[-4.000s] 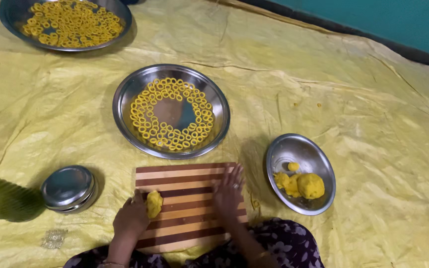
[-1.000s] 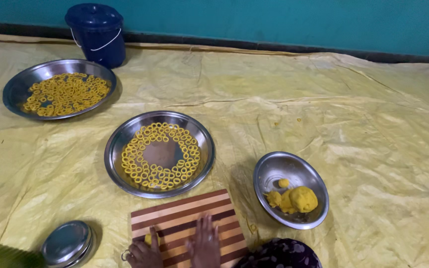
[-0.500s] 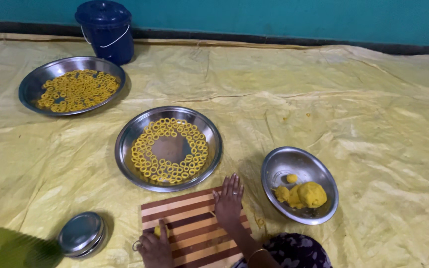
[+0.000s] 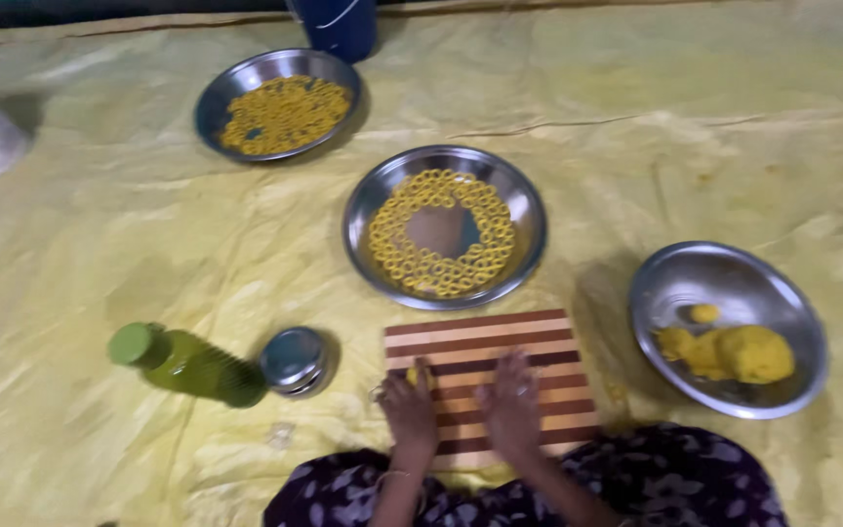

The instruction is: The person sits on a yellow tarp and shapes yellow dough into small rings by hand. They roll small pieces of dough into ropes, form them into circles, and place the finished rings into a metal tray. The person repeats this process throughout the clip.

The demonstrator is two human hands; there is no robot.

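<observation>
A striped wooden board (image 4: pixel 490 342) lies in front of me on the yellow sheet. My left hand (image 4: pixel 408 408) rests on its left edge, closed on a small lump of yellow dough (image 4: pixel 412 374). Flat on the board beside it lies my right hand (image 4: pixel 512 402), fingers spread; whether dough lies under it is hidden. Beyond the board stands a steel plate (image 4: pixel 363 220) ringed with small yellow dough rings (image 4: pixel 441 273).
A steel bowl (image 4: pixel 734 273) at the right holds yellow dough lumps. A second plate of rings (image 4: pixel 280 109) sits far left, a dark blue bucket (image 4: pixel 339 24) behind it. A green bottle (image 4: pixel 182 363) and a small lidded steel tin (image 4: pixel 295 359) lie left of the board.
The camera has tilted down and swung left, bringing the green bottle into view. My right hand has drawn back along the board toward me, level with the left hand.
</observation>
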